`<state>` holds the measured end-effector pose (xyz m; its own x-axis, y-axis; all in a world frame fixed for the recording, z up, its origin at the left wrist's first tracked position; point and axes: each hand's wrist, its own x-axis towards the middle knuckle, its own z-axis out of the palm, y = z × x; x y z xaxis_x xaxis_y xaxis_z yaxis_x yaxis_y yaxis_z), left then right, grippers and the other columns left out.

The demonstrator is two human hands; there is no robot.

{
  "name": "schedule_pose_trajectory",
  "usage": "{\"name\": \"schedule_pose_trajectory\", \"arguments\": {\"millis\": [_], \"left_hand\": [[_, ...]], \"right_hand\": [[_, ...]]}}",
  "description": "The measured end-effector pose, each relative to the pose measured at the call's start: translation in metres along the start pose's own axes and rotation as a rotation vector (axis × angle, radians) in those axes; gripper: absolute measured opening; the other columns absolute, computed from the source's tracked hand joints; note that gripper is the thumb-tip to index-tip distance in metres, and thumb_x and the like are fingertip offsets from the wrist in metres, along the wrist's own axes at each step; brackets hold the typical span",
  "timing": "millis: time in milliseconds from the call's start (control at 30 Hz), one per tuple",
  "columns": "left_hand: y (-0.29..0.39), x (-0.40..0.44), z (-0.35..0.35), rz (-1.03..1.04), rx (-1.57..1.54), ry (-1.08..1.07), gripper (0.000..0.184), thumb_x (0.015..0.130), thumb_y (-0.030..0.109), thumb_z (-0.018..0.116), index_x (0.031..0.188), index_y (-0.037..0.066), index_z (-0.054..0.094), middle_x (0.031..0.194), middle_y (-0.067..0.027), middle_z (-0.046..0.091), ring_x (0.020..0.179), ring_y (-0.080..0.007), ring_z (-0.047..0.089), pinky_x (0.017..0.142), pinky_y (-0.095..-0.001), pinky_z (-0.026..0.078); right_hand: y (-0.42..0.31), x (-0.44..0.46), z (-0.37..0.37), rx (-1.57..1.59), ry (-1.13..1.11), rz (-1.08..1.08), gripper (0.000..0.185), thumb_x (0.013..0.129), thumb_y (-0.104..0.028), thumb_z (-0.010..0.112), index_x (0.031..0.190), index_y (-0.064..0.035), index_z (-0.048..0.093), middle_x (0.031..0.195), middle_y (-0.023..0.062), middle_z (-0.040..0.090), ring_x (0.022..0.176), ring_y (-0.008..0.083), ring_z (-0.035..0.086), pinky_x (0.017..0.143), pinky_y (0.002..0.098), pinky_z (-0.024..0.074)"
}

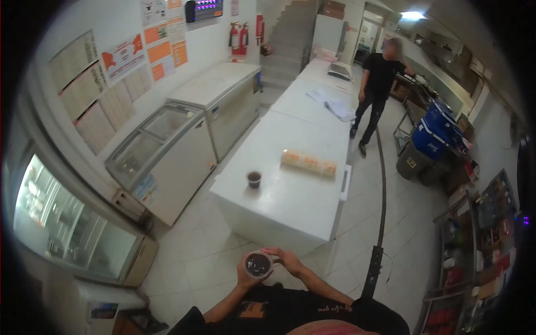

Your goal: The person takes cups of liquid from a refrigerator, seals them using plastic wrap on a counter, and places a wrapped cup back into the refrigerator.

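Close to my body, in front of my dark shirt, I hold a cup [259,264] with a pale rim and dark contents that catch the light. My left hand [244,277] is wrapped round its left side. At the opposite side, the fingers of my right hand [286,261] are closed at the rim; a small dark part shows between palm and cup, too unclear to name. Another small cup with dark contents [254,180] stands upright on the white chest freezer [268,206] ahead. Right of that cup lies a long clear-and-orange packaged roll [309,162].
Papers [338,109] and a scale-like device [339,71] lie farther along the white surface. Chest freezers [173,162] line the left wall, near a lit glass-door fridge [72,218]. A person [381,84] stands at the back right, near blue containers [432,134]. Loaded shelves [474,262] stand at right.
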<state>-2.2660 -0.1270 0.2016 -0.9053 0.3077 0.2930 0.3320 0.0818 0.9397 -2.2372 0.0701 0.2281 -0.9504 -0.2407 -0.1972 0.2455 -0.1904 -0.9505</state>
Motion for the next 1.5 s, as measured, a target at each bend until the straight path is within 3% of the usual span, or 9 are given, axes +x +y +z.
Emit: {"name": "schedule_pose_trajectory", "arguments": {"millis": [333, 467, 800, 1000, 1067, 1100, 1133, 1233, 1500], "left_hand": [[0.052, -0.19, -0.179, -0.062, -0.082, 0.402, 0.074, 0.06, 0.017, 0.091, 0.118, 0.003, 0.048, 0.112, -0.0097, 0.059, 0.101, -0.0202, 0.062, 0.089, -0.0347, 0.051], [0.087, -0.294, -0.29, -0.017, 0.488, 0.566, 0.074, 0.059, 0.024, 0.094, 0.116, 0.002, 0.053, 0.106, -0.0121, 0.063, 0.097, -0.0222, 0.065, 0.085, -0.0353, 0.053], [0.136, -0.522, -0.481, -0.233, 0.542, 1.011, 0.072, 0.059, 0.022, 0.094, 0.116, 0.003, 0.054, 0.111, -0.0104, 0.058, 0.102, -0.0213, 0.06, 0.089, -0.0351, 0.049], [0.116, -0.595, -0.571, -0.198, 0.5, 1.221, 0.073, 0.058, 0.015, 0.094, 0.116, 0.002, 0.053, 0.106, -0.0103, 0.06, 0.096, -0.0207, 0.061, 0.085, -0.0353, 0.052], [0.112, -0.613, -0.6, -0.249, 0.513, 1.224, 0.075, 0.057, 0.015, 0.094, 0.118, 0.003, 0.051, 0.107, -0.0095, 0.058, 0.099, -0.0209, 0.06, 0.087, -0.0354, 0.051], [0.114, -0.618, -0.616, -0.287, 0.507, 1.216, 0.077, 0.057, 0.015, 0.094, 0.119, 0.003, 0.05, 0.109, -0.0087, 0.057, 0.101, -0.021, 0.059, 0.089, -0.0354, 0.049], [0.115, -0.619, -0.635, -0.323, 0.495, 1.216, 0.079, 0.056, 0.015, 0.094, 0.121, 0.004, 0.049, 0.11, -0.0079, 0.055, 0.103, -0.0211, 0.057, 0.091, -0.0354, 0.048], [0.122, -0.635, -0.68, -0.403, 0.419, 1.265, 0.078, 0.057, 0.015, 0.093, 0.12, 0.005, 0.05, 0.112, -0.0084, 0.055, 0.104, -0.0211, 0.057, 0.091, -0.0356, 0.048], [0.103, -0.668, -0.786, -0.387, 0.345, 1.347, 0.082, 0.056, 0.013, 0.094, 0.125, 0.004, 0.049, 0.118, -0.0109, 0.056, 0.109, -0.0232, 0.057, 0.093, -0.0372, 0.049]], "right_hand": [[0.047, -0.006, 0.247, 0.019, -0.521, 0.078, 0.067, 0.103, -0.054, 0.026, 0.145, -0.0037, 0.042, 0.155, 0.0116, 0.03, 0.142, 0.0274, 0.03, 0.118, 0.0419, 0.0202], [0.105, 0.016, 0.376, 0.002, -0.808, -0.008, 0.07, 0.102, -0.057, 0.025, 0.15, -0.0074, 0.029, 0.152, 0.0119, 0.037, 0.141, 0.026, 0.032, 0.117, 0.043, 0.0211], [0.163, 0.109, 0.689, 0.027, -0.545, 0.149, 0.059, 0.095, -0.053, 0.052, 0.129, -0.0052, 0.057, 0.133, 0.0076, 0.056, 0.121, 0.0233, 0.047, 0.095, 0.0421, 0.0436], [0.075, 0.261, 0.845, -0.489, -0.48, -0.338, 0.048, 0.09, -0.046, 0.063, 0.118, -0.0062, 0.064, 0.117, 0.0131, 0.064, 0.11, 0.0278, 0.058, 0.092, 0.0398, 0.0453], [0.059, 0.344, 0.906, -0.802, -0.39, -0.961, 0.048, 0.087, -0.041, 0.07, 0.117, -0.0039, 0.064, 0.112, 0.0195, 0.064, 0.11, 0.0309, 0.059, 0.093, 0.0388, 0.0461], [0.013, 0.343, 0.943, -0.94, -0.364, -0.893, 0.048, 0.086, -0.043, 0.071, 0.117, -0.0068, 0.065, 0.117, 0.0191, 0.062, 0.116, 0.0361, 0.054, 0.096, 0.047, 0.0443], [0.009, 0.406, 0.986, -0.972, -0.269, -1.196, 0.05, 0.085, -0.046, 0.07, 0.12, -0.01, 0.064, 0.124, 0.017, 0.059, 0.124, 0.0381, 0.048, 0.103, 0.0507, 0.0398], [-0.104, 0.397, 1.112, -1.083, -0.109, -1.259, 0.061, 0.087, -0.057, 0.06, 0.132, -0.0156, 0.056, 0.147, 0.0155, 0.041, 0.137, 0.0356, 0.036, 0.113, 0.0524, 0.0284], [-0.189, 0.427, 1.321, -1.283, 0.135, -1.306, 0.063, 0.087, -0.064, 0.051, 0.129, -0.0191, 0.059, 0.138, 0.0108, 0.054, 0.133, 0.0327, 0.043, 0.111, 0.0577, 0.0253]]}}
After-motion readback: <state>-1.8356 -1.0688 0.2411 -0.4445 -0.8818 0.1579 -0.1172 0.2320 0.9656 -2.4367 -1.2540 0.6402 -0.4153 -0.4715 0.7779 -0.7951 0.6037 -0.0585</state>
